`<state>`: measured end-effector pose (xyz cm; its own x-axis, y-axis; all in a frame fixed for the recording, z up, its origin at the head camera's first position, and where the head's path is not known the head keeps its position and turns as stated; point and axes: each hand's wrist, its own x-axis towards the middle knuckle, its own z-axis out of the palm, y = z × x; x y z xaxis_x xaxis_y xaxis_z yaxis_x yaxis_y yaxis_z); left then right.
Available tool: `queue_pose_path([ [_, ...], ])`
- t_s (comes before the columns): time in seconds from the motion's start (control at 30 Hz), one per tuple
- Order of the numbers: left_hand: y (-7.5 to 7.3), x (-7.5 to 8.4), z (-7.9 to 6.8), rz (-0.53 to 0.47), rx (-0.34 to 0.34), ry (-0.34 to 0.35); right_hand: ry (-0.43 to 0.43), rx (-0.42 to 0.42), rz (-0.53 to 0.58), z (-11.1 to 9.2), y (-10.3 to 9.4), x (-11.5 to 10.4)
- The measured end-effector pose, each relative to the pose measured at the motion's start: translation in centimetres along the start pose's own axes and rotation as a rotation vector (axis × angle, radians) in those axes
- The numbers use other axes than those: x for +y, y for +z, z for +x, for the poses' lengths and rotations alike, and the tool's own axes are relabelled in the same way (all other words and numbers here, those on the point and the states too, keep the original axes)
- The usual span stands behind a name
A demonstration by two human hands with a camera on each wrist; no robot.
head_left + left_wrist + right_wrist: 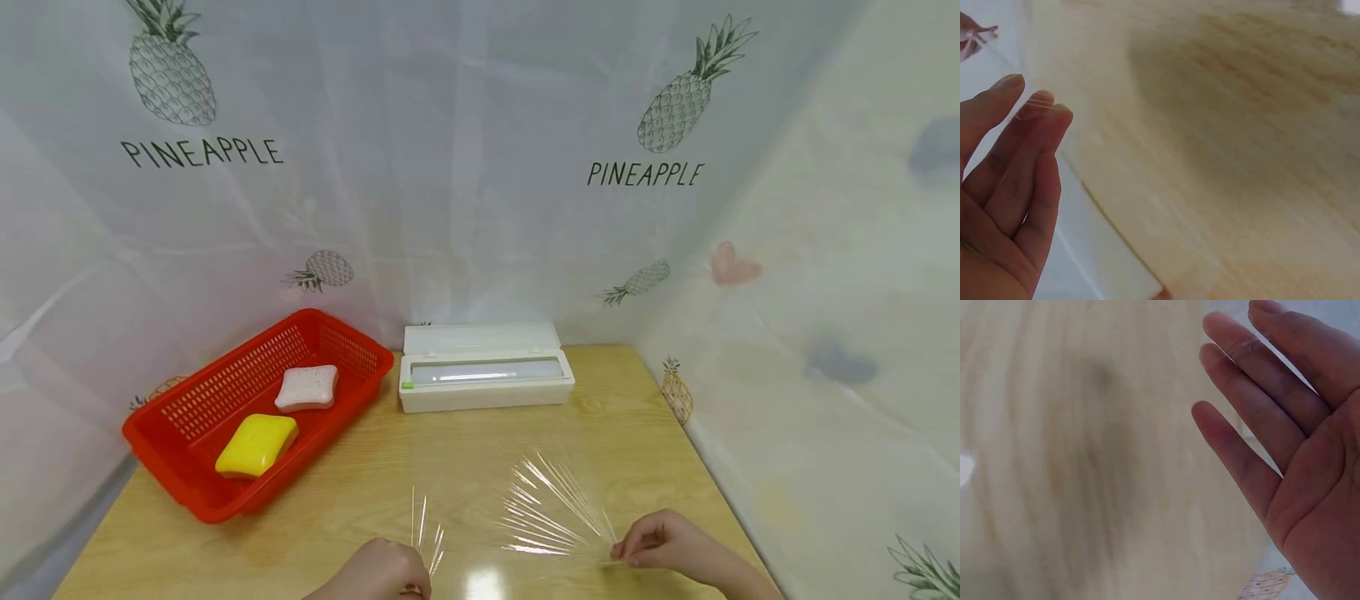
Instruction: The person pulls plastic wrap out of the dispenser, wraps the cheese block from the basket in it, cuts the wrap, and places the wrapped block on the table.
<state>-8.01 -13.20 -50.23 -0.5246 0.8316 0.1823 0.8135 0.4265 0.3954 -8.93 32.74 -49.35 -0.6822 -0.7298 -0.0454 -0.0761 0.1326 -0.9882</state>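
Note:
A sheet of clear cling film point(543, 512) stretches over the wooden table, from the front of a white cling film dispenser point(487, 397) toward both hands. Bright creases fan out from the points where it is held. My left hand point(384, 570), at the front edge of the head view, pinches the film's near left corner. On the other side my right hand point(675, 546) pinches the near right corner between thumb and fingertips. The dispenser's lid point(480, 337) stands raised, and a film roll point(487, 372) shows inside.
To the left, a red plastic basket point(213, 504) holds a yellow sponge-like block point(257, 444) and a white one point(307, 387). A pineapple-printed curtain point(465, 167) rises behind the wooden table point(352, 492) and along its sides.

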Motion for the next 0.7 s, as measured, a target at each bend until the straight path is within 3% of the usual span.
queue_pose_path([
  [0.3,3.1,-1.2,0.0,0.221,0.029,0.072,-0.004,0.082,-0.108,0.1,1.3,3.4],
  [0.5,4.9,-1.7,-0.2,0.323,0.061,0.137,0.029,0.086,-0.106,-0.5,1.7,5.3],
  [0.6,5.4,-2.4,-0.3,0.358,0.05,0.167,0.048,0.091,-0.077,-0.1,1.7,5.7],
  [0.7,4.9,-3.1,-0.2,0.342,0.017,0.162,0.029,0.101,-0.102,0.7,1.6,5.6],
])
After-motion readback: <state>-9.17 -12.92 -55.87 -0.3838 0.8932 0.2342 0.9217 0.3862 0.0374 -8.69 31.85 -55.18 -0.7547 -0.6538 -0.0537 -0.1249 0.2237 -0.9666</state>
